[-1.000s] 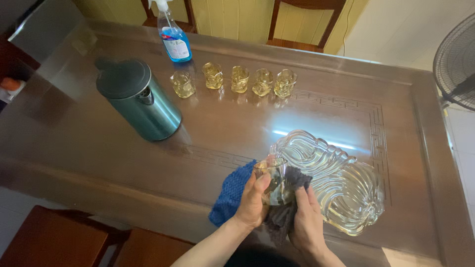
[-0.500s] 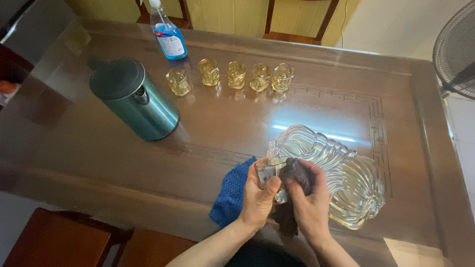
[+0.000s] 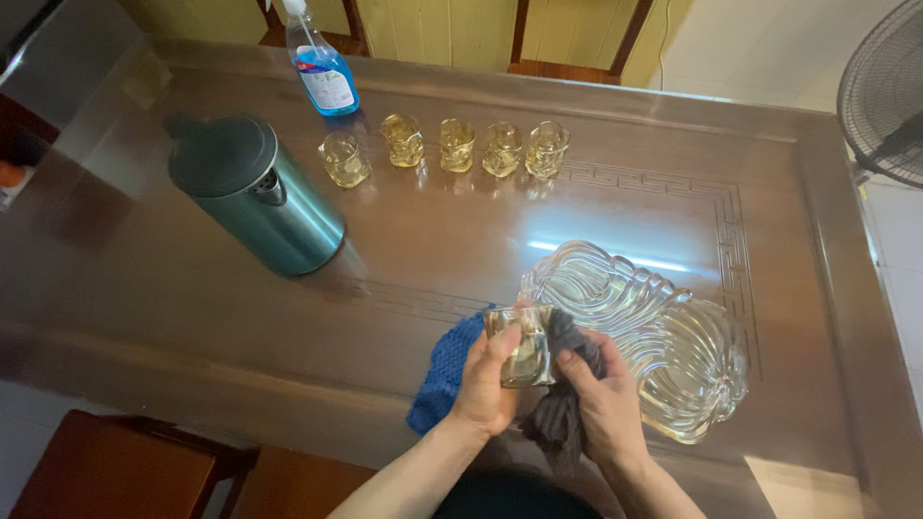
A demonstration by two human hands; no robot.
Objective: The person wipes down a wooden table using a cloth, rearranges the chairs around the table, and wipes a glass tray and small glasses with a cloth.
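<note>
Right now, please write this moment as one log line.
left hand: holds glass cup | right hand: presses grey cloth against cup | beside: glass tray

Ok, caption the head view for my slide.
Left hand holds a small glass cup while right hand rubs it with a dark cloth over a wooden table.

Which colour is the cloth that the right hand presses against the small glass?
Dark grey cloth, seen in the head view, the only one.
</note>
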